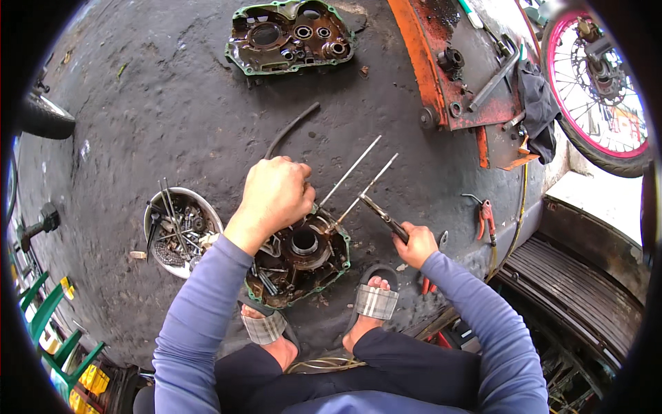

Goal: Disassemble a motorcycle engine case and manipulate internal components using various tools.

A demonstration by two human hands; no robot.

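An engine crankcase half (303,241) with a green-edged rim lies on the dark floor between my feet, its inside oily and facing up. Two long metal studs (352,169) stand slanted from its far right side. My right hand (415,245) is wrapped round the handles of pliers (384,216), whose jaws meet the right-hand stud partway along. Over the far left edge of the crankcase, my left hand (277,190) is closed in a fist. Its fingers hide whatever it may hold. A dark curved rod or hose (292,129) extends beyond that hand.
A white bowl (207,201) of small metal parts stands at left. Another crankcase half (289,41) lies far ahead. An orange metal stand (420,62) with tools and a cloth (541,103) is at far right, near a pink-rimmed wheel (552,55). A red-handled air gun (487,221) lies right.
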